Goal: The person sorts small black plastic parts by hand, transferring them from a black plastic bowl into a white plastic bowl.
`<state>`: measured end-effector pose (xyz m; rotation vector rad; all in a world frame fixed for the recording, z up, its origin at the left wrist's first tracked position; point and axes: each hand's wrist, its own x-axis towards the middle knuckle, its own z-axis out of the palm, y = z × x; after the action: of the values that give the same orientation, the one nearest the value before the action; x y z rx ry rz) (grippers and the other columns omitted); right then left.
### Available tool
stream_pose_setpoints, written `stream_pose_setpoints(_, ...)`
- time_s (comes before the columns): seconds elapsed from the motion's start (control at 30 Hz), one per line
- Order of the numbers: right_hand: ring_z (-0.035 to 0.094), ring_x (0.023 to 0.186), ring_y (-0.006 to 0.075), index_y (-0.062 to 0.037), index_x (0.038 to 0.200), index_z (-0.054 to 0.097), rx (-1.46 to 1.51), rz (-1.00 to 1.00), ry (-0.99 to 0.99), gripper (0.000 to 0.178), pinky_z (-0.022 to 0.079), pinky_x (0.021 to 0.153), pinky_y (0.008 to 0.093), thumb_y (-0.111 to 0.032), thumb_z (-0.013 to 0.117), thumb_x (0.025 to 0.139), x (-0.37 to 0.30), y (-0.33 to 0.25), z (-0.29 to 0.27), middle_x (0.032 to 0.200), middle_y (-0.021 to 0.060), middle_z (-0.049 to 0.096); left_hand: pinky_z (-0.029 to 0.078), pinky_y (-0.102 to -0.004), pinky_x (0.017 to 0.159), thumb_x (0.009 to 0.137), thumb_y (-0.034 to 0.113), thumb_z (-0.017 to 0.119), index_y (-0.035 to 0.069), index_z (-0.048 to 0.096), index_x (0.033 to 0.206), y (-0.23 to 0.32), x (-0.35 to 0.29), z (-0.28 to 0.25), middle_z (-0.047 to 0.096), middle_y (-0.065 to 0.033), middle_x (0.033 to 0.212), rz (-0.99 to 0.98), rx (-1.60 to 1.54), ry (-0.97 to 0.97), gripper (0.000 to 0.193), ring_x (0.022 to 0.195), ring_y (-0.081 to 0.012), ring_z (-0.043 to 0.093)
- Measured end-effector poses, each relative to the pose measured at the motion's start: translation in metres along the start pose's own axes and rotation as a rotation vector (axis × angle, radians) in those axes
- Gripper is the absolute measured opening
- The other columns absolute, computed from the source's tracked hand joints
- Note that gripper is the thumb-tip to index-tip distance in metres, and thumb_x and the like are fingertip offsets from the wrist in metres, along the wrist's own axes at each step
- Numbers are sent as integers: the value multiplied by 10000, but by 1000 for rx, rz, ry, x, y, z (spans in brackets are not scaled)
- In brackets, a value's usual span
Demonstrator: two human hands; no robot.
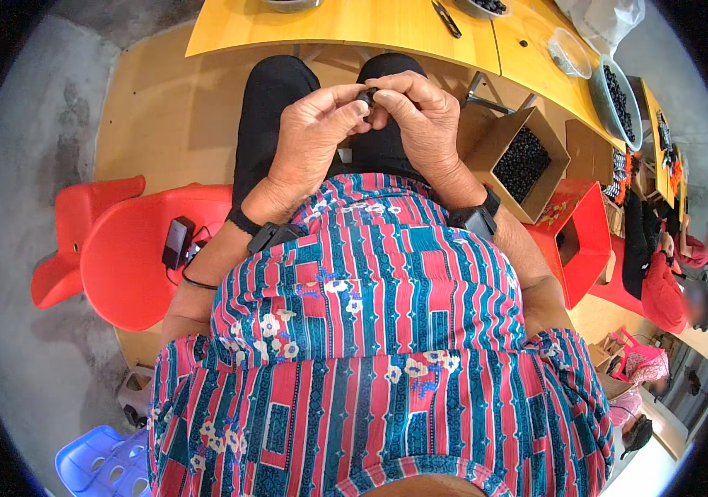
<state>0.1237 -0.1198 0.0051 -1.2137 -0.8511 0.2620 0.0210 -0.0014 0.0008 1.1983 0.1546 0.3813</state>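
Note:
A small black part (367, 96) is pinched between my two hands, over my lap. Its exact kind is too small to make out. My left hand (319, 126) grips it from the left with thumb and forefinger. From the other side my right hand (420, 116) holds it the same way, fingers curled. The fingertips nearly meet and cover much of the part. Below my right hand, to the right, a cardboard box (486, 142) stands with many small black pieces (523, 164) inside.
Ahead runs a yellow table (354, 23) with black snips (447, 18), a clear container (569, 53) and a green basin (600, 98) of black pieces. Red chairs (138, 257) are at left, a red box (573, 240) at right. Another person (660, 290) sits far right.

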Motion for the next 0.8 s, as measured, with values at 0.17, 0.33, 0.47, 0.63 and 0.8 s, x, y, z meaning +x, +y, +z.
stream_pose_setpoints(0.17,581,615,123,39,945,653,-58,34,-82,135,479,569,221,48,570,838,1,-4,-6,776,78,609,496,-222,761,900,103,566,-31,584,1122,-1,-1,0,623,-49,902,-69,-166,-41,260,791,-89,574)
stream_pose_setpoints(0.33,593,596,103,23,908,667,-53,0,-101,113,482,535,208,32,596,821,4,-4,-9,762,62,606,495,-224,763,902,100,564,-28,582,1128,-1,0,-2,620,-46,903,-71,-199,-76,261,793,-88,574)
stream_pose_setpoints(0.47,594,603,101,16,908,669,-111,-22,-142,113,481,542,209,26,597,822,6,-9,-10,767,59,595,497,-273,790,910,110,557,-36,557,1133,0,1,-7,617,-84,946,-69,-157,-103,267,837,-148,587)
stream_pose_setpoints(0.63,595,600,101,5,910,672,-152,-61,-192,111,480,541,213,5,602,823,10,-7,-15,746,55,583,500,-268,785,911,101,554,-38,555,1126,2,0,-7,621,-88,950,-55,-61,-83,256,840,-147,595)
stream_pose_setpoints(0.8,593,592,98,8,911,670,-201,-51,-191,107,478,535,212,-14,606,828,10,-6,-15,737,51,581,506,-262,773,907,99,562,-41,546,1138,1,1,-6,623,-88,951,-41,-23,-74,270,831,-146,601)
